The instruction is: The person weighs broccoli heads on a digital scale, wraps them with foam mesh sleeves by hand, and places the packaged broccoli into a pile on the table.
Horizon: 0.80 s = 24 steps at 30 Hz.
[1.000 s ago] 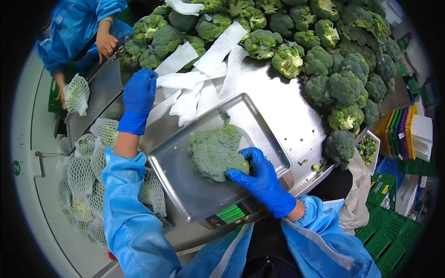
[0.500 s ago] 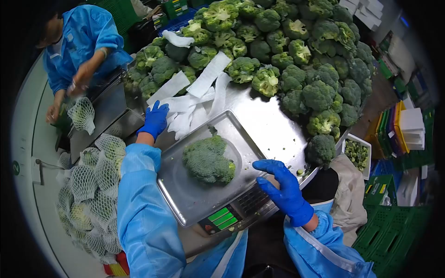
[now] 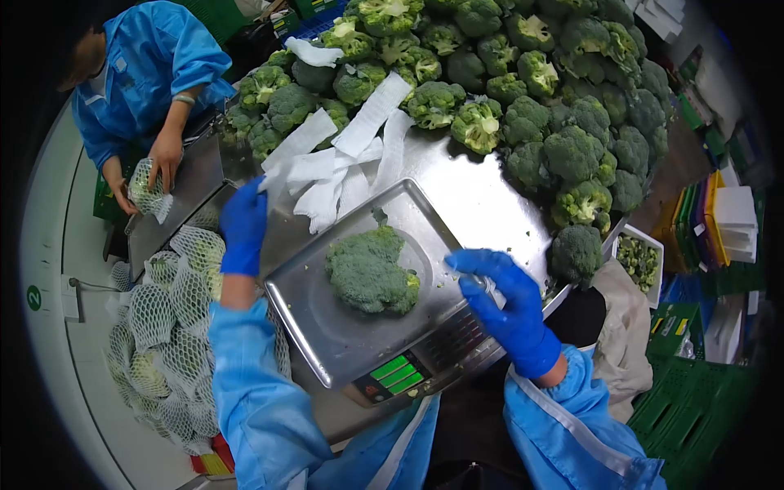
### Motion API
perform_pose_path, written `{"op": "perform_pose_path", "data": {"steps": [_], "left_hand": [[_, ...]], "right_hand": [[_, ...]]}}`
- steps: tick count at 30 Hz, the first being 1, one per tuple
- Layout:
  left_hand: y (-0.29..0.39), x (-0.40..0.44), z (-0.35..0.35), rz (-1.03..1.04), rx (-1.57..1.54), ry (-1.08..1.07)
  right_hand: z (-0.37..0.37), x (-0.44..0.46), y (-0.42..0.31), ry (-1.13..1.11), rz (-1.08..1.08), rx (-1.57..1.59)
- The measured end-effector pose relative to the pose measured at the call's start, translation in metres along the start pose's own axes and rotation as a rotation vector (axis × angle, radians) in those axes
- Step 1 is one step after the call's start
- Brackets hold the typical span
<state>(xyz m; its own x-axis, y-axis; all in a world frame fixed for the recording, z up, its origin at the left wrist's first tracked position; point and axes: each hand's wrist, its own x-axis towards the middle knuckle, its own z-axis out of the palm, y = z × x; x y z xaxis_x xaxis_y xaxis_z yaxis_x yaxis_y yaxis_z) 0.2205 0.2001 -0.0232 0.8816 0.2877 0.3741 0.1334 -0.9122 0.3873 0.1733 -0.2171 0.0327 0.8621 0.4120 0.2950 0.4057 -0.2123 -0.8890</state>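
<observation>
A broccoli head [image 3: 371, 271] lies on the steel tray [image 3: 327, 359] of a scale with a green display [image 3: 397, 375]. My left hand [image 3: 243, 227], in a blue glove, is left of the tray beside white foam sleeves [image 3: 320, 204]; its fingers are closed at the edge of one sleeve, and the contact is blurred. Over the tray's right edge is my right hand [image 3: 510, 310], also gloved, with thumb and forefinger apart. It does not touch the broccoli, and nothing shows clearly in its grip.
Broccoli [image 3: 572, 151] is piled across the back and right of the steel table [image 3: 506, 204]. Netted broccoli heads [image 3: 175, 327] lie at the left. A co-worker [image 3: 155, 73] handles a netted head at upper left. A white box [image 3: 641, 261] and green crates [image 3: 686, 408] are at right.
My right hand has let go of the broccoli and drawn back to the right. My left hand reached to the sleeves, then came back slightly. The co-worker's hands moved onto the netted head.
</observation>
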Motion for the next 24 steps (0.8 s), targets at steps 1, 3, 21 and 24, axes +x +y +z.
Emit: {"op": "perform_pose_path", "data": {"steps": [1,3,21,24], "left_hand": [[0.029,-0.012,-0.029,-0.026,-0.211,-0.019],[0.081,-0.044,-0.070,-0.124,-0.624,-0.165],[0.298,-0.218,0.041,-0.536,-1.659,-0.181],[0.282,-0.225,0.024,-0.529,-1.483,-0.287]], "right_hand": [[-0.003,0.009,-0.006,0.046,-0.055,-0.054],[0.000,0.034,-0.027,0.044,-0.131,-0.210],[0.010,-0.028,0.026,0.227,0.655,0.632],[0.000,-0.060,0.043,0.323,0.449,0.821]]}}
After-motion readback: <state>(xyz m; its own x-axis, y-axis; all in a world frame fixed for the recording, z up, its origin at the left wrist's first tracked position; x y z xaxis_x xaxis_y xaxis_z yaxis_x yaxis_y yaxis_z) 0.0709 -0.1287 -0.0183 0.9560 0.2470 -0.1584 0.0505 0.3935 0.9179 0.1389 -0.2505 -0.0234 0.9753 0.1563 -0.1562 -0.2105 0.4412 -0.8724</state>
